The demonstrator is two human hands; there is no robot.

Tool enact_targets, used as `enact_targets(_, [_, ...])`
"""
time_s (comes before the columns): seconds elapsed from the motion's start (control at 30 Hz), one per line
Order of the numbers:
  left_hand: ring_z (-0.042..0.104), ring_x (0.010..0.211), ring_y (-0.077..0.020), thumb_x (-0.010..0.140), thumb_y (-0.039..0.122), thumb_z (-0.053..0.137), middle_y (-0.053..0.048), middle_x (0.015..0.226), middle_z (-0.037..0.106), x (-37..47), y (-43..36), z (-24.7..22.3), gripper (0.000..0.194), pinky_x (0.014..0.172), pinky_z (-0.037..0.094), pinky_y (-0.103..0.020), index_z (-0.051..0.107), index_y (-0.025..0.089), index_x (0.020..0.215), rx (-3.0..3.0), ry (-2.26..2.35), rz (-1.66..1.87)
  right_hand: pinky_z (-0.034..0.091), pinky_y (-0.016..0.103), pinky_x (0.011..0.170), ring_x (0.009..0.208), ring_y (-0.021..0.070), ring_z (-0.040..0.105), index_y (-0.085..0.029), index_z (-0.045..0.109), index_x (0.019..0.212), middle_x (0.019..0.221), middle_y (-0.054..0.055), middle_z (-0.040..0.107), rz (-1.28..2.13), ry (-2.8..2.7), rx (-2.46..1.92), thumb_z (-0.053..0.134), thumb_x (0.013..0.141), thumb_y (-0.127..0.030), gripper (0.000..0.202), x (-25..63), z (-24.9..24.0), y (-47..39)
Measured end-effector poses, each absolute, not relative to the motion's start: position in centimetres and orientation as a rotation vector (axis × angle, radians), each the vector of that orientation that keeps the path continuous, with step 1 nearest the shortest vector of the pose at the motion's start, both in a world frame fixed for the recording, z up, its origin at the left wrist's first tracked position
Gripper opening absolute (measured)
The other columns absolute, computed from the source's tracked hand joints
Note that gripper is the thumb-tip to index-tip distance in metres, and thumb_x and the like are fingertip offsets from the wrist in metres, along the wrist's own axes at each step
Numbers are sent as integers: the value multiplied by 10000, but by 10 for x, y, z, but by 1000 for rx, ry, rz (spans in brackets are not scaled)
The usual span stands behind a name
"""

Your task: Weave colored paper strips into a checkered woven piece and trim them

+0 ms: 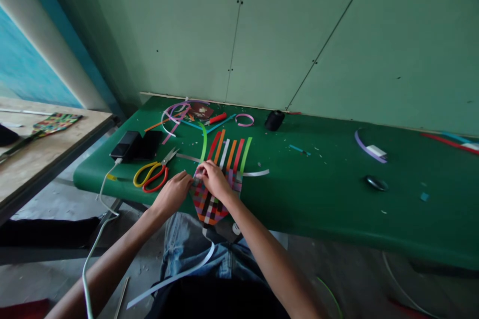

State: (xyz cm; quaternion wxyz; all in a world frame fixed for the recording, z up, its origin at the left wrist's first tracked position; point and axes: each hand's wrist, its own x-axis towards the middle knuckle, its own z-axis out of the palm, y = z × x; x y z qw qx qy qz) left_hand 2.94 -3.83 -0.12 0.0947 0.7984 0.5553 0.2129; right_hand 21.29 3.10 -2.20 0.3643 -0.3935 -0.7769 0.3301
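Observation:
A colourful woven piece of flat strips (207,204) lies at the near edge of the green-topped table, its pointed end toward me. Loose red, orange, white and green strip ends (234,154) fan out from its far side. My left hand (175,192) is closed at the weave's left edge, fingertips pinched there. Over the upper left part, my right hand (213,179) is closed too, fingers bent at the strips. Exactly which strip sits between the fingers is hidden. Scissors (155,172) with yellow and red handles lie left of my hands, blades partly apart.
A black box (127,144) with a white cable (101,224) stands at the left. Curled purple strips (179,109), a red cutter (217,118) and a black spool (275,120) lie at the back. A dark mouse-like object (376,183) rests at the right.

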Motion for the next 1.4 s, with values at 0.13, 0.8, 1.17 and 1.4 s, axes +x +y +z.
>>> enact_targets(0.13, [681,884,-183,1059,201,521,-51,980,664,32,-36,-3,187,784,512,-283,704,200,1022,2275,1674,740,588,354,925,911,164,669,-199,621,1179,1128,59,604,861,-1973,-1013,653,911,-38,315,220,-26,31])
enact_targets(0.8, [610,734,-170,940,200,613,-28,849,666,51,-31,-1,111,669,407,-269,700,211,873,2052,1968,784,609,296,841,818,130,697,-183,766,1113,1224,84,654,903,-2082,-973,765,900,-90,232,228,-15,47])
enact_targets(1.17, [607,727,-162,954,217,607,-24,870,666,44,-35,-3,125,680,435,-277,710,215,883,2082,1876,812,597,288,806,764,108,670,-178,777,953,1131,52,639,1012,-2026,-1027,781,871,-77,130,225,-11,51])
enact_targets(1.4, [647,770,-171,981,201,590,-37,882,690,42,-39,-8,167,714,475,-279,751,215,940,2083,1857,849,600,305,832,781,115,669,-191,772,966,1167,56,627,976,-2033,-993,760,891,-106,114,227,-13,51])
